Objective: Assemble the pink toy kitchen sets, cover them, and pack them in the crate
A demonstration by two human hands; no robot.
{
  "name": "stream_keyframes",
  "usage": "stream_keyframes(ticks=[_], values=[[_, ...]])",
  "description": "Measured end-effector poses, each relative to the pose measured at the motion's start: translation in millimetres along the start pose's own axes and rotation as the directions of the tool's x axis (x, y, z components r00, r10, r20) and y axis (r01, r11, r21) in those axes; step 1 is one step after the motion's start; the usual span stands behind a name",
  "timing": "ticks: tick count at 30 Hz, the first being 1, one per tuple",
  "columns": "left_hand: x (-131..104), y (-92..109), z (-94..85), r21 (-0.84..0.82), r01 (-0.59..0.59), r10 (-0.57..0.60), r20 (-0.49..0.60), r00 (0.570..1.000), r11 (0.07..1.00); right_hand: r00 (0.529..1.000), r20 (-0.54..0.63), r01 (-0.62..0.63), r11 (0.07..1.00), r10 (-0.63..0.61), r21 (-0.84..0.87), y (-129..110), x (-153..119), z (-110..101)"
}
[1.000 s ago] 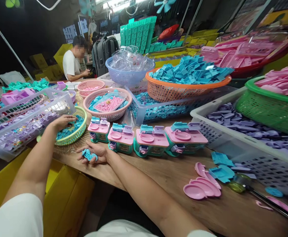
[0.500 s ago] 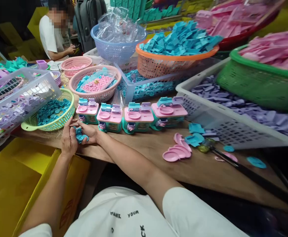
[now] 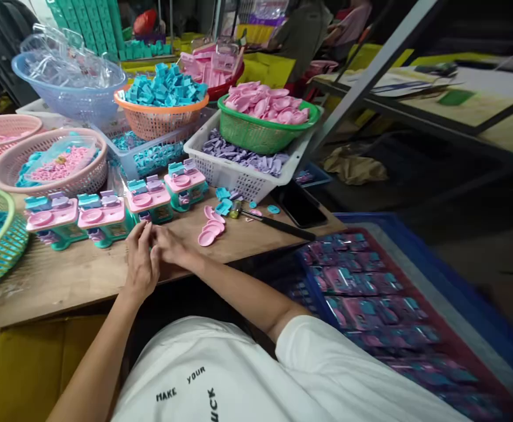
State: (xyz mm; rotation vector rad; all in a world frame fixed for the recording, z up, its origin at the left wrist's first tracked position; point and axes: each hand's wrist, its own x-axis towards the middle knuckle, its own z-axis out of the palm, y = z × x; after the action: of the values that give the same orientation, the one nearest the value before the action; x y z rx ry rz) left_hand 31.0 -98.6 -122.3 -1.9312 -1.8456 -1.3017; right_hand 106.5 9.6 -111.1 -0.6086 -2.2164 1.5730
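Observation:
My left hand (image 3: 142,266) and my right hand (image 3: 171,246) meet over the front edge of the wooden table, fingers curled and closed against each other. Small blue plastic pieces lay in my right palm a moment ago; the fingers now hide what is inside. Just beyond my fingertips stands a pink-topped toy kitchen (image 3: 153,202) with a teal base. Another toy kitchen (image 3: 187,179) is to its right, and two more stand in the row to the left. Pink oval plates (image 3: 210,232) lie to the right of my hands.
A screwdriver (image 3: 278,224) and a phone (image 3: 300,205) lie at the table's right. Behind stand an orange basket (image 3: 162,117), a green basket (image 3: 267,132) and a white crate (image 3: 234,179). A green-yellow basket (image 3: 12,252) is at left. Packed toys (image 3: 362,281) fill a blue-edged crate below right.
The view has swung right, bringing the phone and the packed toys into sight. My joined hands have moved right along the table edge, in front of the toy kitchens. The blue pieces are now covered.

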Motion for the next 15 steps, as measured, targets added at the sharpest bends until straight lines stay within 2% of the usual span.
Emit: stream_keyframes(ticks=[2,5,8,12,15], values=[[11.4,1.5,15.0,-0.059,-0.013,0.016,0.060,0.998,0.998,0.992,-0.092,0.066,0.980,-0.084,-0.186,5.1,-15.0,-31.7],[18.9,-3.3,23.8,-0.090,0.023,-0.015,0.083,0.996,0.996,0.989,-0.094,0.092,0.977,-0.112,-0.191,4.7,-29.4,-66.2],[18.1,-8.2,21.5,-0.091,0.117,-0.110,0.077,0.991,0.989,0.986,-0.106,0.107,0.980,-0.125,-0.168,5.5,-36.8,-93.7],[16.1,-9.6,18.0,-0.110,0.264,-0.253,0.104,0.962,0.958,0.958,-0.185,0.159,0.946,-0.217,-0.283,10.7,-43.1,-120.3],[17.4,-9.8,18.8,-0.120,0.327,-0.311,0.134,0.941,0.937,0.949,-0.190,0.148,0.890,-0.250,-0.430,12.1,-46.2,-124.1]])
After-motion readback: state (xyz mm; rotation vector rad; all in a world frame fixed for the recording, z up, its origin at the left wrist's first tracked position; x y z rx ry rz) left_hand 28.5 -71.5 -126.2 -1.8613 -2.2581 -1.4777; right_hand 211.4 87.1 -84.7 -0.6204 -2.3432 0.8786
